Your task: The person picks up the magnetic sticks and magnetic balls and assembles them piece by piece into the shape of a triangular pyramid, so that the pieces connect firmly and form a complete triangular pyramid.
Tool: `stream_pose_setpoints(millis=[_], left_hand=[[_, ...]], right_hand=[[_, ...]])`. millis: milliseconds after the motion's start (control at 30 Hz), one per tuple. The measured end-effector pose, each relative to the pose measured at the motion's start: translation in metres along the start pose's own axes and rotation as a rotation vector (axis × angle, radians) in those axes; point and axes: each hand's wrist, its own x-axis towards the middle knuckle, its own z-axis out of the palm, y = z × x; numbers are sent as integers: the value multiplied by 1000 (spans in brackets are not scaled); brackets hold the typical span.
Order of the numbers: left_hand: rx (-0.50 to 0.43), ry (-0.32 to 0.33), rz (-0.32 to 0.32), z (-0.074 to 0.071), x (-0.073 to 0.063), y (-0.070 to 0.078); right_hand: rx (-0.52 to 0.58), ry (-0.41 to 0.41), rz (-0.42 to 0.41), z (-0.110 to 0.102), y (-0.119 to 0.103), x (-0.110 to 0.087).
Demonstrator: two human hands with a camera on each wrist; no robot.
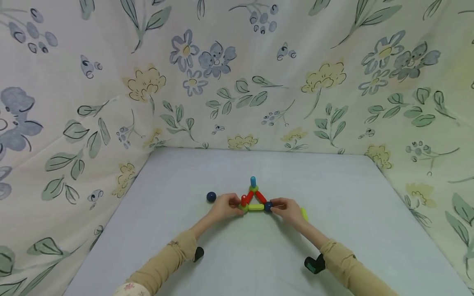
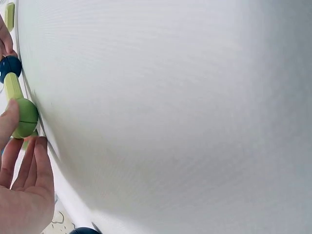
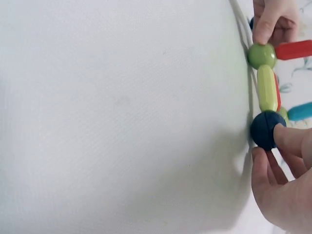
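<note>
On the white table lies a flat triangle of toy rods and balls. Its near side is a yellow-green rod (image 1: 256, 207) and its other two sides are red rods (image 1: 261, 197). My left hand (image 1: 224, 205) pinches the green ball (image 2: 27, 118) at the near left corner, from which a red rod (image 3: 295, 49) stands up. At the near right corner, the thumb and fingers of my right hand (image 1: 288, 210) grip a dark blue ball (image 3: 264, 129). A blue rod (image 1: 253, 181) stands upright on the green ball (image 1: 253, 188) at the far corner.
Left of my left hand sits a loose dark blue ball (image 1: 211, 196). A loose yellow-green rod (image 1: 304, 214) lies just beyond my right hand, partly covered by it. Black devices (image 1: 314, 264) show beside both forearms. Floral cloth (image 1: 237, 111) hangs behind the table (image 1: 244, 259) and along its sides.
</note>
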Motion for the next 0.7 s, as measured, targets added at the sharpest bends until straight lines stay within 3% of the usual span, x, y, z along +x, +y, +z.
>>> stream_pose_setpoints(millis=[400,700], left_hand=[[2,-38,26,-3,7,4],[43,-70,-3,-7,11,4]], right_hand=[[24,-7,44,0,2,1],[31,-8,57,2,3,0]])
